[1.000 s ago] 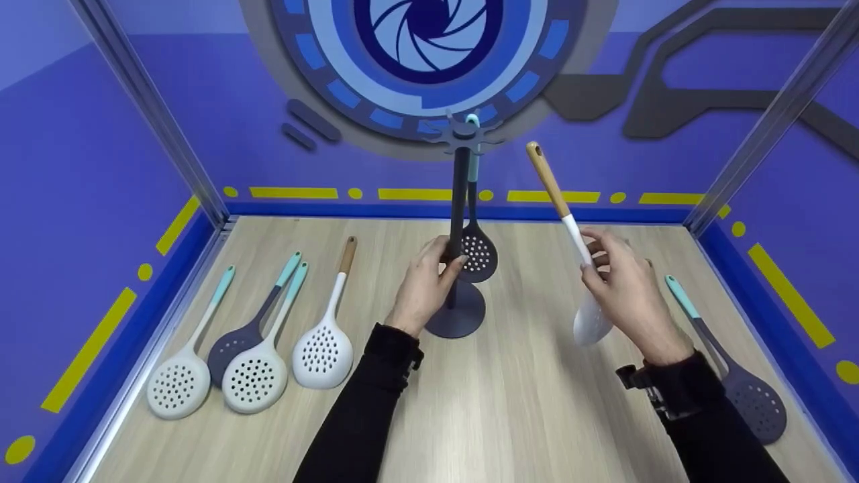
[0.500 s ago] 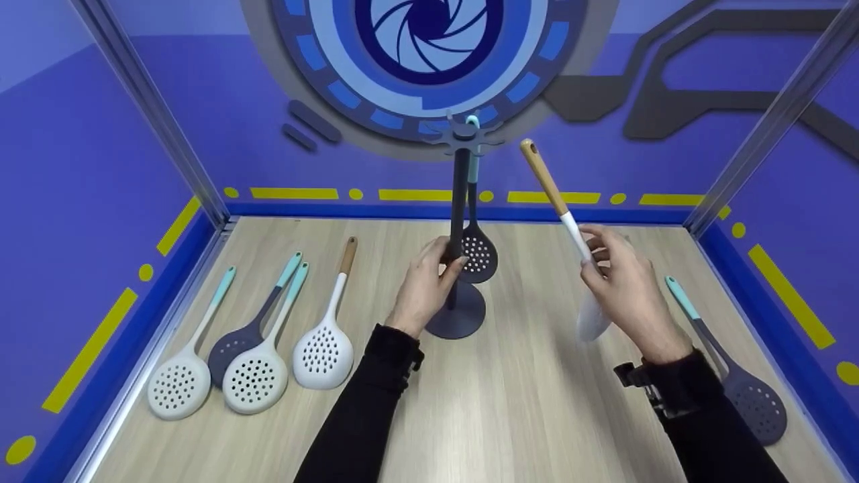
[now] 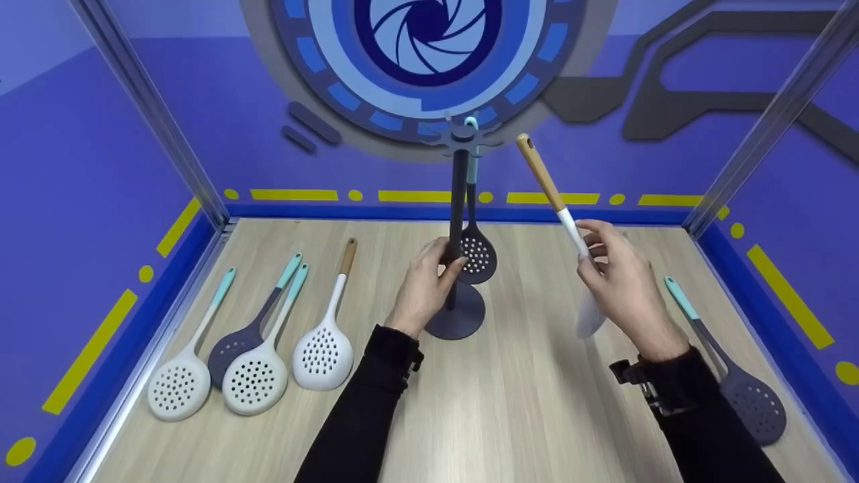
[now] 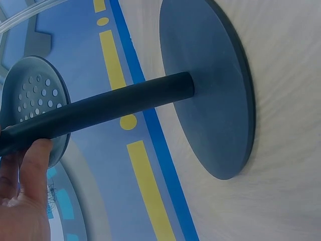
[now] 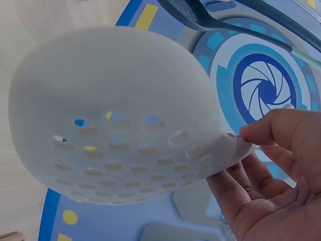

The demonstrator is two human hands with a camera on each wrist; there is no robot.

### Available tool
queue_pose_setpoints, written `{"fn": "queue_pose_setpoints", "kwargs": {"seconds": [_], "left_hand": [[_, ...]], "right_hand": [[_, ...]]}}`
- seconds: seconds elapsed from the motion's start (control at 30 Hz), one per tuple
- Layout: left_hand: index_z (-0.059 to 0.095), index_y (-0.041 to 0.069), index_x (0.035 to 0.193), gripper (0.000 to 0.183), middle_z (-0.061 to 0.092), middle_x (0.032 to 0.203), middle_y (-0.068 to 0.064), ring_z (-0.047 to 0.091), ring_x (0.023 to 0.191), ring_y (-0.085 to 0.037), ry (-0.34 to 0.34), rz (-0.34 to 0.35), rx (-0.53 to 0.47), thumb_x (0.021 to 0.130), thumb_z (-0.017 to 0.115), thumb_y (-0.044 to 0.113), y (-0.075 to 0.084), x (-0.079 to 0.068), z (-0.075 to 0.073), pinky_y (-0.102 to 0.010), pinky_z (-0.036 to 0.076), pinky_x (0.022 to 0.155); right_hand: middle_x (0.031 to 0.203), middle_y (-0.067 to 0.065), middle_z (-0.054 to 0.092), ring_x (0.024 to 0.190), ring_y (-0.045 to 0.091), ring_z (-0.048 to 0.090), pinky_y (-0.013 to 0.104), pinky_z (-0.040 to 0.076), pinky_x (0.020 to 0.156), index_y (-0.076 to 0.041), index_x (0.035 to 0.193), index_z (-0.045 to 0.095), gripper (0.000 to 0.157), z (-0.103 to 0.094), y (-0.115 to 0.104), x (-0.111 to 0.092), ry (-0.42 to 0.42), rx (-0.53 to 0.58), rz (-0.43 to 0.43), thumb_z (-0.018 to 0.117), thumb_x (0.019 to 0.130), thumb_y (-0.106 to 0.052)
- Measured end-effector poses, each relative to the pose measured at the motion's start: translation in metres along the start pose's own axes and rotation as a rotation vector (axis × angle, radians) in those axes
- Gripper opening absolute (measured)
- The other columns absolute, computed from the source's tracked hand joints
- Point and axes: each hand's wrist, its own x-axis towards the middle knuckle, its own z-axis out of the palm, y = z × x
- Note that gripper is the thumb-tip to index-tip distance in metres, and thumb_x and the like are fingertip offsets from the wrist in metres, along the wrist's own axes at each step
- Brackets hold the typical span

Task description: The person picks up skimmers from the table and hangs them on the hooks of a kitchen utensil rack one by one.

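Note:
In the head view my left hand grips the dark pole of a utensil stand, just above its round base. A dark skimmer with a mint handle hangs from the stand's hooked top, behind the pole. Right of the stand, my right hand pinches a white skimmer by its neck, with the wooden handle end pointing up and left. Its perforated bowl fills much of the right wrist view, the thumb and fingers at the point where bowl meets neck. The handle end is about level with the hooks.
To the left lie two pale skimmers with mint handles, a dark one partly under one of them, and a white wooden-handled one. Another dark skimmer lies right, partly behind my sleeve. Blue walls enclose the table.
My right hand has shifted slightly left and up with the white skimmer, whose bowl has turned more edge-on. My left hand stays on the pole.

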Motion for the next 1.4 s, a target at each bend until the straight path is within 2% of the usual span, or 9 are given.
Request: {"fn": "queue_pose_setpoints", "kwargs": {"seconds": [0.17, 0.57, 0.8, 0.93, 1.17, 1.4], "left_hand": [[0.057, 0.024, 0.129, 0.037, 0.059, 0.109, 0.014, 0.06, 0.1, 0.001, -0.002, 0.001, 0.006, 0.099, 0.053, 0.046, 0.0, 0.0, 0.0, -0.03, 0.056, 0.09], [0.058, 0.024, 0.127, 0.034, 0.06, 0.11, 0.012, 0.06, 0.1, -0.001, 0.001, 0.005, -0.002, 0.1, 0.055, 0.043, 0.0, 0.001, 0.001, -0.034, 0.058, 0.089], [0.057, 0.021, 0.129, 0.036, 0.06, 0.109, 0.012, 0.06, 0.099, -0.001, 0.002, 0.029, -0.009, 0.1, 0.055, 0.041, -0.002, 0.002, 0.001, -0.032, 0.057, 0.088], [0.057, 0.022, 0.13, 0.036, 0.06, 0.109, 0.012, 0.059, 0.098, 0.0, 0.0, 0.024, -0.011, 0.1, 0.054, 0.042, -0.002, 0.001, 0.001, -0.033, 0.057, 0.087], [0.058, 0.022, 0.129, 0.035, 0.06, 0.108, 0.013, 0.059, 0.097, 0.001, 0.007, 0.031, 0.006, 0.1, 0.054, 0.042, -0.001, 0.001, 0.001, -0.027, 0.056, 0.087], [0.058, 0.021, 0.128, 0.034, 0.06, 0.109, 0.012, 0.059, 0.097, 0.0, 0.011, 0.035, -0.012, 0.1, 0.055, 0.04, -0.002, 0.001, 0.001, -0.032, 0.057, 0.088]], "right_hand": [[0.122, 0.009, 0.059, 0.112, 0.027, 0.063, 0.049, 0.057, 0.093, -0.024, 0.145, 0.044, 0.055, -0.001, -0.005, 0.002, -0.005, 0.001, 0.002, 0.056, 0.096, -0.003], [0.123, 0.009, 0.058, 0.114, 0.027, 0.062, 0.051, 0.056, 0.094, -0.028, 0.146, 0.043, 0.057, -0.004, -0.013, 0.004, 0.01, 0.029, -0.009, 0.055, 0.096, -0.003], [0.119, 0.008, 0.059, 0.11, 0.024, 0.064, 0.045, 0.058, 0.09, -0.026, 0.143, 0.047, 0.057, -0.004, -0.015, 0.007, 0.039, 0.057, -0.045, 0.057, 0.094, -0.001], [0.119, 0.008, 0.058, 0.111, 0.024, 0.064, 0.046, 0.058, 0.091, -0.026, 0.143, 0.046, 0.057, -0.005, -0.017, 0.007, 0.048, 0.053, -0.053, 0.057, 0.094, 0.0], [0.117, 0.007, 0.058, 0.11, 0.023, 0.064, 0.045, 0.058, 0.091, -0.028, 0.142, 0.047, 0.058, -0.005, -0.022, 0.007, 0.071, 0.065, -0.071, 0.058, 0.093, 0.001], [0.12, 0.009, 0.058, 0.112, 0.024, 0.063, 0.046, 0.057, 0.093, -0.027, 0.143, 0.047, 0.057, -0.006, -0.027, 0.007, 0.081, 0.056, -0.081, 0.058, 0.094, 0.001]]}}
